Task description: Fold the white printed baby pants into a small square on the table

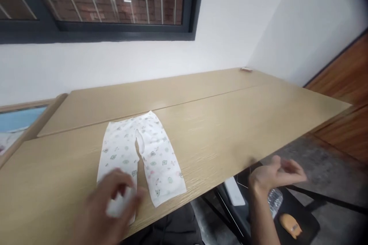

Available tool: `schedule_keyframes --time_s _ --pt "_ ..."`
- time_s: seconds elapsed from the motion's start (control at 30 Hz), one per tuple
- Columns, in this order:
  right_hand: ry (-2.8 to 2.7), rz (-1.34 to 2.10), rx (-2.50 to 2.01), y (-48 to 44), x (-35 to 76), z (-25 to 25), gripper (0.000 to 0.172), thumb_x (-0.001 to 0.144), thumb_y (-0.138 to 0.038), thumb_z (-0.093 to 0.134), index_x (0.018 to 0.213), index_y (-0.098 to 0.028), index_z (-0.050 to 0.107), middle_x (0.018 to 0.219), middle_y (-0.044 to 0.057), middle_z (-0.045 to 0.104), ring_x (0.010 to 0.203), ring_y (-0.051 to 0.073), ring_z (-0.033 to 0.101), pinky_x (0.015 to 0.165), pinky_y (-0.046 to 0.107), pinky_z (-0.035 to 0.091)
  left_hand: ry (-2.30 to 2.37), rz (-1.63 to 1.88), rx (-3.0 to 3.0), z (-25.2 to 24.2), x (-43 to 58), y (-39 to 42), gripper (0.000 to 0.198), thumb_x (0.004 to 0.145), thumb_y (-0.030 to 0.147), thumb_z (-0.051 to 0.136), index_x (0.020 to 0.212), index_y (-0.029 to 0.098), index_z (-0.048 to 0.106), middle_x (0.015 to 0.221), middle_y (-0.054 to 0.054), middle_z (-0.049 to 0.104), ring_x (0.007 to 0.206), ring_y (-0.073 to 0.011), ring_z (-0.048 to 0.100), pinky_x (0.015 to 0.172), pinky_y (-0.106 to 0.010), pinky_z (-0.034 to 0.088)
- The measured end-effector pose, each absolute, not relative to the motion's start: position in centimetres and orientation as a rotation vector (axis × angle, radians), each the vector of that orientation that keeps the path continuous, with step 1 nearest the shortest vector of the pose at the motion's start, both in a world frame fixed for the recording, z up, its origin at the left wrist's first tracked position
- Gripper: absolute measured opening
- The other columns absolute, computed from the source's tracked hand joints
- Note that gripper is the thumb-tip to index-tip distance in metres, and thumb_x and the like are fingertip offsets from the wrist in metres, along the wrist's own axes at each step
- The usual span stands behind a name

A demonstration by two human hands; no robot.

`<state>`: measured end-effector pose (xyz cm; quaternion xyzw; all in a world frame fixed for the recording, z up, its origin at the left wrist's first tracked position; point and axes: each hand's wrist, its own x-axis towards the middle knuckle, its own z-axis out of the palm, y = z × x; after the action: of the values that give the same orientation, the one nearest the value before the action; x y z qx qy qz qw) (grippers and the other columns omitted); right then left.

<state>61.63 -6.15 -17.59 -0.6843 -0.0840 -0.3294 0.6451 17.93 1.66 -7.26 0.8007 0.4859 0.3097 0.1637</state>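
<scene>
A pair of small white baby pants with a green and pink print lies spread flat on the wooden table, waistband toward the wall, with a gap at the crotch. My left hand is blurred by motion over the lower part of the left trouser leg. Its fingers are curved, and thumb and fingertips look apart with white cloth showing between them; whether it touches the cloth I cannot tell. Past the table's front edge, my right hand is in the air above a black chair, fingers loosely bent and holding nothing.
The light wooden table runs along a white wall under a barred window. A small flat object lies at its far corner. On the black chair are a clear plastic bottle, an orange object and a white flat item.
</scene>
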Motion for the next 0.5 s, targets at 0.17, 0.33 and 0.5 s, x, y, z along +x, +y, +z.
schedule_keyframes --time_s 0.17,0.33,0.5 --pt "-0.743 -0.359 -1.338 1.4 55.0 -9.0 0.031 0.089 -0.045 0.06 0.109 -0.023 0.05 0.105 0.007 0.058 0.096 0.023 0.061 0.088 0.043 0.051 0.99 0.621 2.45 -10.1 25.0 -3.1 0.024 0.085 0.038 0.07 0.083 0.027 0.049 0.082 0.0 0.061 0.078 -0.0221 0.06 0.071 -0.037 0.051" --pt "-1.639 0.486 -1.474 12.2 49.5 -7.3 0.025 0.092 -0.042 0.061 0.099 -0.018 0.065 0.099 0.007 0.069 0.085 0.018 0.063 0.079 0.033 0.051 1.08 0.37 2.514 -12.4 26.8 -1.6 0.011 0.092 0.031 0.062 0.093 0.022 0.055 0.095 -0.006 0.066 0.093 -0.029 0.064 0.084 -0.047 0.052" --pt "-1.842 0.592 -1.716 22.0 46.3 -9.8 0.02 0.085 -0.03 0.071 0.097 -0.014 0.066 0.091 0.005 0.072 0.076 0.015 0.064 0.069 0.025 0.048 1.001 0.322 2.603 -12.3 26.8 -0.8 0.019 0.101 0.026 0.048 0.115 0.019 0.058 0.099 -0.008 0.069 0.095 -0.0269 0.067 0.086 -0.045 0.054"
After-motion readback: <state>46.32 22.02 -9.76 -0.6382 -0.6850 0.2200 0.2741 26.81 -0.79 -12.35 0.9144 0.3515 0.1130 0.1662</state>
